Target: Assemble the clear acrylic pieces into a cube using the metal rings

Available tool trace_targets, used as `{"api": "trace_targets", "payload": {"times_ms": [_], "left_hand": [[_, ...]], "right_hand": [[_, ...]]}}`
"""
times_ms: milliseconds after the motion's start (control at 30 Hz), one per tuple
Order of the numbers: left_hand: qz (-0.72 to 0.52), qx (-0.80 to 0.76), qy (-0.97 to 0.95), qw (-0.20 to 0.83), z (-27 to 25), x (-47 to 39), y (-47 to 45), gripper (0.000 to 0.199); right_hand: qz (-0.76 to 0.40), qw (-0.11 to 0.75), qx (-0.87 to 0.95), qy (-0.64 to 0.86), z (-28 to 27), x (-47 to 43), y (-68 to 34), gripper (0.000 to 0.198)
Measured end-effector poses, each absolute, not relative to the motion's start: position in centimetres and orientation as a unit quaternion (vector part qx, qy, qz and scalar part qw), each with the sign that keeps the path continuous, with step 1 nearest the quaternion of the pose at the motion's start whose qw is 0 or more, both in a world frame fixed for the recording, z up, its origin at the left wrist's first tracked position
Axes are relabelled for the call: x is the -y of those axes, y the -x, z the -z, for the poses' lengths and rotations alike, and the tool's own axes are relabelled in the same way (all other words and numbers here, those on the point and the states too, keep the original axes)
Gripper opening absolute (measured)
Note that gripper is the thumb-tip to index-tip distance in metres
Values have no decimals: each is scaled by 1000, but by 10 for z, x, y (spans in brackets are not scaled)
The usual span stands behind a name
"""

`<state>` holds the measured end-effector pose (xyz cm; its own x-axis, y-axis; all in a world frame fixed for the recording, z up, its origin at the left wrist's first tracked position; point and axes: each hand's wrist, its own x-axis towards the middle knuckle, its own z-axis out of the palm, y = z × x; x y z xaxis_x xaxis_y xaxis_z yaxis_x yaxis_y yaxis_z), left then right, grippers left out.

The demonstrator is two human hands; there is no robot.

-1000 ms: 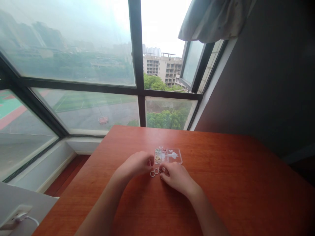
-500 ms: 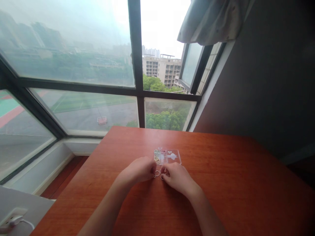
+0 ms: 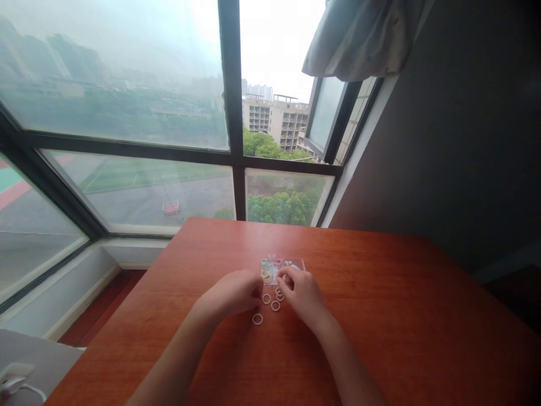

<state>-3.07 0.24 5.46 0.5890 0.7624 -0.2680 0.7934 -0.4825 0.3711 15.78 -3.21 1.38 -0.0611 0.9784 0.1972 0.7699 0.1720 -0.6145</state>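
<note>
Room: a reddish-brown wooden table (image 3: pixel 380 316) stood against a tall dark-framed window (image 3: pixel 230 113) that looked over a sports field and pale buildings; a grey curtain (image 3: pixel 359 39) hung bunched at the upper right.

Rings: several small white rings (image 3: pixel 270 301) lay flat on the table between the two hands, close together but mostly apart from each other; one white ring (image 3: pixel 257 319) lay a little nearer the person, just off the left fingertips.

Change: half a second before, both hands had been closed in over the rings, knuckle to knuckle, and only one or two showed; now the hands had drawn apart and the rings lay uncovered and spread out, so whatever had joined or bunched them seemed to have been let go.

Left hand: the left hand (image 3: pixel 234 293) rested on the table with fingers curled under, tips beside the rings; whether it pinched anything could not be told.

Right hand: the right hand (image 3: pixel 302 293) had shifted towards the box, thumb and forefinger drawn together at its near edge; too small to tell whether a ring sat between them.

Box: a small clear plastic compartment box (image 3: pixel 296 263), holding more small rings, gold-coloured ones at its left end, lay just beyond the hands.

Edge: a white plug and cable (image 3: pixel 14 383) sat at the lower left, well apart.
</note>
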Motion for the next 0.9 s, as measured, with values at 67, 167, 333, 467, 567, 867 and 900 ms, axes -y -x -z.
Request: {"api": "trace_targets", "payload": {"times_ms": [67, 167, 333, 467, 567, 867, 900], "left_hand": [[33, -452, -859, 239, -54, -2, 31, 13], [34, -454, -856, 245, -54, -2, 31, 14], [49, -451, -859, 238, -57, 2, 26, 11], [75, -445, -864, 223, -60, 6, 16, 7], [71, -444, -868, 211, -62, 11, 11, 14], [63, -418, -892, 162, -60, 13, 12, 14], [66, -417, -892, 160, -59, 12, 13, 13]], "right_hand": [[-161, 312, 693, 629, -11, 30, -158, 14], [-140, 321, 678, 647, -7, 28, -159, 17], [-133, 334, 667, 653, -8, 27, -166, 20], [-132, 335, 669, 650, -10, 27, -168, 20], [-129, 329, 677, 646, -11, 27, -168, 20], [-128, 314, 684, 646, -15, 28, -169, 19], [-128, 312, 684, 646, -16, 28, -169, 19]]}}
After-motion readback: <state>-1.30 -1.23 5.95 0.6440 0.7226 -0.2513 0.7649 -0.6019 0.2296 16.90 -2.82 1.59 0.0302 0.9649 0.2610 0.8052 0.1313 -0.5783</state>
